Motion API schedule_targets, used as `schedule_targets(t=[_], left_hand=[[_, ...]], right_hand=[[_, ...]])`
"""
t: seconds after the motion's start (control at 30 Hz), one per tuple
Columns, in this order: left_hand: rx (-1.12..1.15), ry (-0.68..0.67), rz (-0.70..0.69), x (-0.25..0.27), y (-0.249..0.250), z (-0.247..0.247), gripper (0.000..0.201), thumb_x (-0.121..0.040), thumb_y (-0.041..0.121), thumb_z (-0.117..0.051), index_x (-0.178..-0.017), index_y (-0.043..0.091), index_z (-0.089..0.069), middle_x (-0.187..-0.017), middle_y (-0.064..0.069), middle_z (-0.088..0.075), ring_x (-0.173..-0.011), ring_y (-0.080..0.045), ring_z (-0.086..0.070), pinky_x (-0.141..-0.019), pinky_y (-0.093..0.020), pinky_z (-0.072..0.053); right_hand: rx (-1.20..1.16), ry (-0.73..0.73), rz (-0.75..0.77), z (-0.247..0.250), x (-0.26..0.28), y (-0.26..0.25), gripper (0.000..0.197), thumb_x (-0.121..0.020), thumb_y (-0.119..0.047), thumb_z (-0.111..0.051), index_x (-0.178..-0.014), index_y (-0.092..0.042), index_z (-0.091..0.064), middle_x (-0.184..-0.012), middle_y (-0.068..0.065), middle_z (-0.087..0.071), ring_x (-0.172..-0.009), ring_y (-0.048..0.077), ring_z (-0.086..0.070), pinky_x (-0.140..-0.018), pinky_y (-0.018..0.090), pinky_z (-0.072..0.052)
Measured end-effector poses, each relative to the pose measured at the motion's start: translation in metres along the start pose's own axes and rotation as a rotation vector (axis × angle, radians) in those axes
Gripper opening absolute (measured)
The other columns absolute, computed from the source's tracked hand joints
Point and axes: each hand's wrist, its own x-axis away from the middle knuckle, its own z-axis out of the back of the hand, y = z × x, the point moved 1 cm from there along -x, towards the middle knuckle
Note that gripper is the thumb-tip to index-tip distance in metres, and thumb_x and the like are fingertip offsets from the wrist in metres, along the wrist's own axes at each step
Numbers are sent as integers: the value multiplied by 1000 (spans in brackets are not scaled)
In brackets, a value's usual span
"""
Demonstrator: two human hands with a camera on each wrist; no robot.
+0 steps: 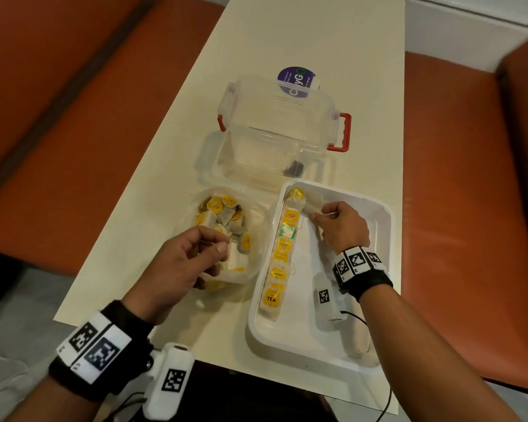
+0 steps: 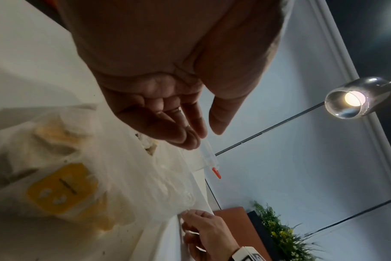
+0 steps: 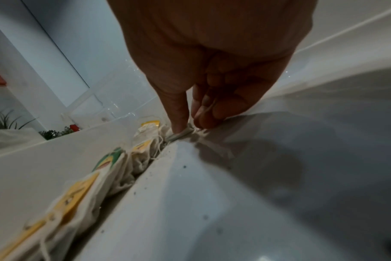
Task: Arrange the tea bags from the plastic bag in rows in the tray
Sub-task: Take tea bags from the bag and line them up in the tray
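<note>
A white tray (image 1: 381,226) lies at the right on the table, with a row of yellow-tagged tea bags (image 1: 282,254) along its left wall. At the far end of that row my right hand (image 1: 316,216) pinches a tea bag (image 1: 313,205) between thumb and fingers; in the right wrist view the tea bag (image 3: 183,134) touches the tray floor (image 3: 234,194) beside the row (image 3: 114,169). The plastic bag (image 1: 250,239) with several tea bags sits left of the tray. My left hand (image 1: 220,248) hovers over it, fingers loosely curled, holding nothing. The left wrist view shows the bag (image 2: 101,159) under the left hand (image 2: 203,137).
A clear lidless box with red handles (image 1: 275,141) stands behind the bag and tray, and a purple-labelled round item (image 1: 296,82) lies behind it. Orange benches (image 1: 73,147) flank the narrow table. The table's near edge (image 1: 214,365) runs just below the tray.
</note>
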Motion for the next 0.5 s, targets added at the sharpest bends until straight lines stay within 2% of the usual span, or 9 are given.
schedule_targets(t=[0.13, 0.23, 0.3, 0.4, 0.5], left_hand=[[-231, 18, -108, -13, 4, 11, 9, -94, 22, -67, -99, 26, -73, -83, 4, -69, -70, -8, -63, -59, -25, -50], [-554, 33, -193, -25, 6, 12, 11, -92, 29, -68, -102, 32, -72, -88, 13, -71, -75, -2, -64, -68, -23, -51], [-733, 15, -212, -34, 7, 8, 16, -92, 28, -66, -107, 33, -71, -94, 15, -71, -81, -2, -64, -74, -25, -51], [-947, -65, -215, -51, 3, -4, 24, -92, 30, -66, -115, 30, -69, -106, 12, -70, -92, -8, -64, -82, -28, -51], [-1100, -103, -202, -68, 2, -16, 30, -91, 34, -65, -121, 30, -64, -115, 10, -68, -104, -14, -63, -84, -29, -49]], right_hand=[[-8, 9, -6, 4, 5, -6, 32, -79, -56, -73, -99, -34, -62, -90, -10, -70, -81, 18, -69, -73, 33, -53], [-28, 27, 8, 14, 22, -13, 34, -84, -56, -69, -102, -31, -57, -83, -10, -69, -78, 16, -68, -71, 33, -50], [-51, 29, 70, 18, 42, -20, 28, -88, -51, -67, -100, -29, -57, -76, -10, -68, -78, 16, -66, -70, 34, -48], [-5, -125, 179, 17, 76, -39, 26, -86, -55, -67, -86, -30, -62, -73, -9, -68, -73, 11, -64, -67, 33, -48], [147, -229, 234, 7, 99, -59, 43, -81, -72, -60, -77, -29, -60, -71, -12, -65, -72, 8, -61, -66, 33, -47]])
